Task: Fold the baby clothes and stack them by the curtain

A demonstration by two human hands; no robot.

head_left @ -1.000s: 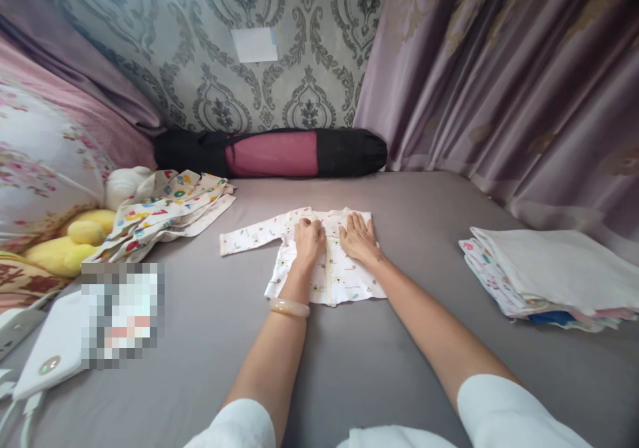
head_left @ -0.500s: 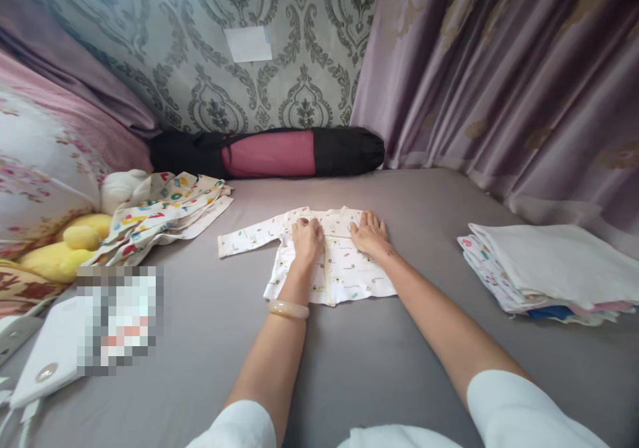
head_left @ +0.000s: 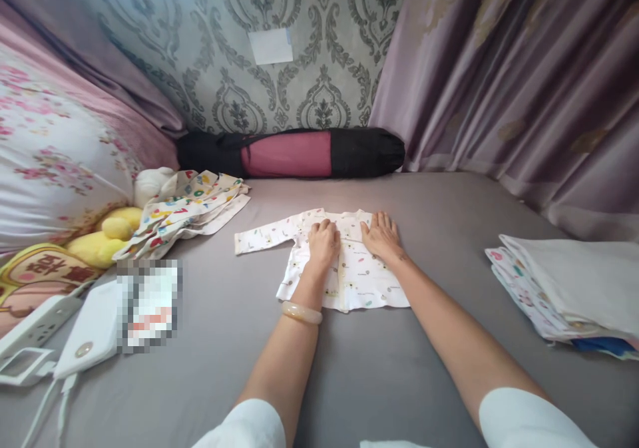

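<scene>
A small white baby shirt [head_left: 349,275] with tiny prints lies flat on the grey bed sheet [head_left: 374,368], its left sleeve stretched out to the left. My left hand [head_left: 323,240], with a pale bangle on the wrist, rests on the shirt's upper middle with the fingers curled down onto the cloth. My right hand [head_left: 382,235] lies flat and open on the shirt's upper right, fingers pointing away from me. Both hands press on the cloth side by side.
A stack of folded cloths [head_left: 564,288] sits at the right. A heap of letter-print fabric [head_left: 194,202], yellow and white plush toys [head_left: 107,235] and a floral pillow are at the left. A black and pink roll bag [head_left: 289,154] lies by the wall. A power strip [head_left: 30,335] and a white device are near left.
My right hand has slid a little to the right across the shirt's top. The left hand stays in place. The camera view has shifted slightly.
</scene>
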